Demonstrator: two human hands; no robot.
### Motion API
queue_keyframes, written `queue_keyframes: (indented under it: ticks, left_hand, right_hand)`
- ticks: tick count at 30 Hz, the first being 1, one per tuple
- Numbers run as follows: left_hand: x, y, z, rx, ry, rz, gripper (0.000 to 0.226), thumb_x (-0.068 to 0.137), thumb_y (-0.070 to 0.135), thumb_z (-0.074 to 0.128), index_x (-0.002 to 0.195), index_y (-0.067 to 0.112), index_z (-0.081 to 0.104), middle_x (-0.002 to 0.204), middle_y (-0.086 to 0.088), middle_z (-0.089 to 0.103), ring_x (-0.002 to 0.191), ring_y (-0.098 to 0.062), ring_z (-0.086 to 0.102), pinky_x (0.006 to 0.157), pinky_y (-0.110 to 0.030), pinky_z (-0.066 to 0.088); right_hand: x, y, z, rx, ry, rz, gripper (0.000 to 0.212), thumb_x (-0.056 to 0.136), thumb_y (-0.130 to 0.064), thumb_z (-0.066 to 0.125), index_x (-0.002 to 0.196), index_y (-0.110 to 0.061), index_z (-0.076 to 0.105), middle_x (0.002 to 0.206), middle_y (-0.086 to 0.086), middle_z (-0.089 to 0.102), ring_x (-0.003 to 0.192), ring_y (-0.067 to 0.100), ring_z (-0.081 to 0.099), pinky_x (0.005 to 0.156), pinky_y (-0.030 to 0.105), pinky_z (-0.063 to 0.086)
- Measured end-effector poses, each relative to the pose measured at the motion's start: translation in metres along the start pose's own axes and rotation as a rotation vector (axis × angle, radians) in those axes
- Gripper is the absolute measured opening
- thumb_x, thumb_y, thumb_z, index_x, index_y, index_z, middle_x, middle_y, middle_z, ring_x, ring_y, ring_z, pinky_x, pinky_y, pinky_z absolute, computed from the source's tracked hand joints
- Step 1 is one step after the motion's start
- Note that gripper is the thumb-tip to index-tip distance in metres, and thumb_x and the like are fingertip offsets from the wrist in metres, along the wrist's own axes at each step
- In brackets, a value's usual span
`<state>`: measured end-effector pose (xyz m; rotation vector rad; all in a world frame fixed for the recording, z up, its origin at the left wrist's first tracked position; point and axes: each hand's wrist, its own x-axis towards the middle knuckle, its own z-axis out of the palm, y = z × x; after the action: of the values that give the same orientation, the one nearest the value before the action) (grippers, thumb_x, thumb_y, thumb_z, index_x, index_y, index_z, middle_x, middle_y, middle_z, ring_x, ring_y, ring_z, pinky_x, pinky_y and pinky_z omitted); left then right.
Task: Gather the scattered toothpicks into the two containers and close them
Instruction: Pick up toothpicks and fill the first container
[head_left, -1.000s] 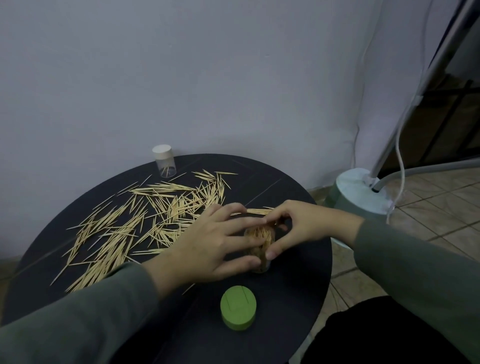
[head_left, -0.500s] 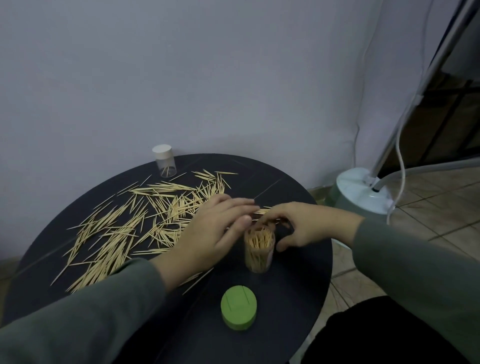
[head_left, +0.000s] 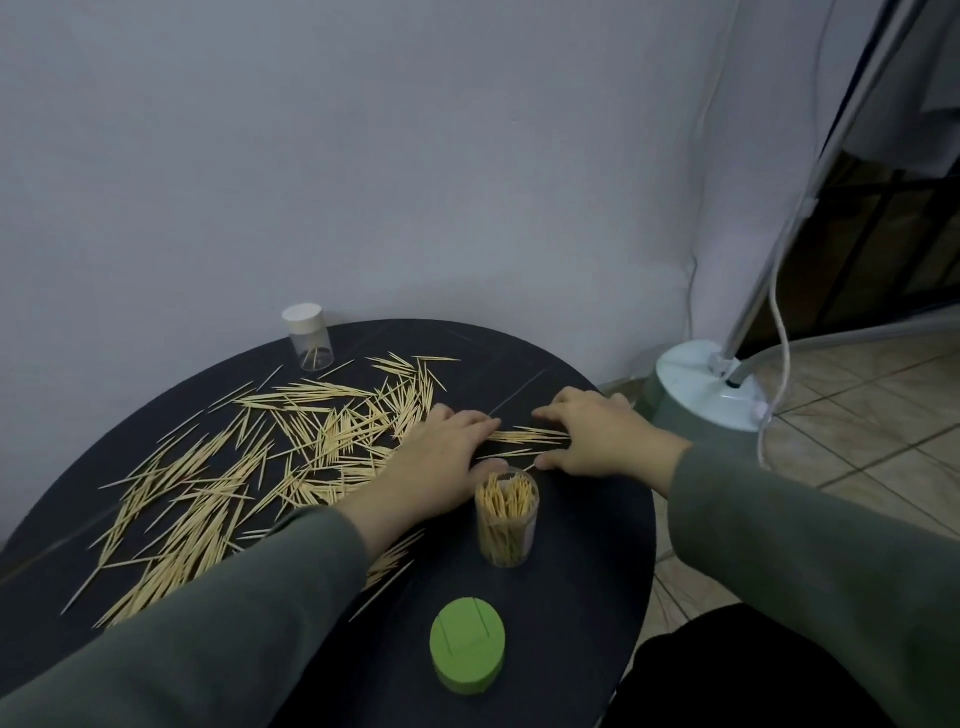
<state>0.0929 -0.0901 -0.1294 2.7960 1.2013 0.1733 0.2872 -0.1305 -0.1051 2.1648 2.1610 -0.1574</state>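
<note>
We are laying our left hand (head_left: 441, 457) and right hand (head_left: 597, 436) flat on the round worktop (head_left: 582, 597), just behind the open jar (head_left: 506, 517). Each grip is loose and open, fingers touching a small bunch of toothpicks (head_left: 524, 436) between them. Most toothpicks (head_left: 249, 467) are lying left of the jar. The green lid (head_left: 466, 652) is sitting in front of it. The capped jar (head_left: 307, 336) is standing far behind it.
</note>
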Motion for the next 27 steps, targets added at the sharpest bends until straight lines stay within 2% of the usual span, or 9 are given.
queue_keyframes:
  ticks: [4, 9, 14, 17, 20, 24, 27]
  left_hand:
    - [0.008, 0.0, 0.008, 0.057, -0.004, -0.01, 0.07, 0.093, 0.064, 0.039, 0.149, 0.024, 0.032, 0.147, 0.005, 0.039, 0.124, -0.017, 0.035, 0.105, -0.036, 0.035]
    - [0.011, -0.001, 0.004, 0.062, 0.089, -0.014, 0.046, 0.096, 0.054, 0.044, 0.136, 0.034, 0.053, 0.126, 0.007, 0.052, 0.111, -0.013, 0.04, 0.097, -0.031, 0.039]
    - [0.01, -0.008, -0.003, 0.066, 0.099, -0.006, 0.033, 0.097, 0.046, 0.049, 0.125, 0.036, 0.062, 0.116, 0.01, 0.059, 0.1, -0.011, 0.043, 0.084, -0.027, 0.039]
    - [0.008, -0.012, -0.009, 0.109, 0.084, 0.012, 0.031, 0.097, 0.045, 0.049, 0.122, 0.035, 0.064, 0.114, 0.01, 0.061, 0.097, -0.01, 0.044, 0.083, -0.027, 0.041]
    - [0.007, -0.016, -0.014, 0.168, 0.046, 0.02, 0.03, 0.097, 0.043, 0.05, 0.122, 0.034, 0.064, 0.114, 0.01, 0.062, 0.095, -0.008, 0.041, 0.082, -0.025, 0.04]
    - [0.007, -0.019, -0.022, 0.184, -0.011, -0.041, 0.027, 0.096, 0.038, 0.054, 0.117, 0.03, 0.067, 0.112, 0.008, 0.064, 0.11, -0.012, 0.048, 0.091, -0.029, 0.046]
    - [0.005, -0.018, -0.023, 0.198, -0.03, -0.061, 0.028, 0.095, 0.038, 0.054, 0.119, 0.028, 0.066, 0.116, 0.006, 0.063, 0.115, -0.014, 0.049, 0.095, -0.032, 0.048]
  right_hand:
    - [0.005, -0.004, 0.003, 0.01, 0.001, -0.02, 0.067, 0.088, -0.059, 0.056, 0.146, -0.032, 0.038, 0.143, -0.003, 0.041, 0.129, 0.019, 0.043, 0.108, 0.044, 0.031]
    - [0.011, 0.0, 0.006, 0.056, 0.075, -0.011, 0.044, 0.095, -0.047, 0.052, 0.138, -0.035, 0.05, 0.136, -0.008, 0.048, 0.123, 0.015, 0.047, 0.106, 0.042, 0.029]
    - [0.011, 0.003, 0.004, 0.053, 0.113, -0.03, 0.034, 0.096, -0.043, 0.052, 0.129, -0.039, 0.059, 0.13, -0.011, 0.055, 0.122, 0.013, 0.049, 0.108, 0.042, 0.025]
    - [0.008, 0.0, 0.005, 0.024, 0.141, -0.065, 0.035, 0.097, -0.041, 0.051, 0.132, -0.039, 0.056, 0.13, -0.01, 0.055, 0.122, 0.014, 0.048, 0.106, 0.041, 0.025]
    - [0.006, -0.004, 0.006, -0.02, 0.145, -0.112, 0.042, 0.096, -0.049, 0.049, 0.137, -0.038, 0.051, 0.132, -0.008, 0.053, 0.12, 0.015, 0.047, 0.103, 0.041, 0.027]
    - [0.005, -0.008, 0.006, -0.036, 0.118, -0.133, 0.063, 0.086, -0.069, 0.048, 0.138, -0.035, 0.051, 0.129, -0.008, 0.054, 0.119, 0.015, 0.047, 0.102, 0.042, 0.029]
    - [0.006, -0.009, 0.007, 0.02, 0.125, -0.12, 0.054, 0.087, -0.064, 0.052, 0.132, -0.035, 0.057, 0.125, -0.008, 0.056, 0.117, 0.014, 0.049, 0.098, 0.04, 0.029]
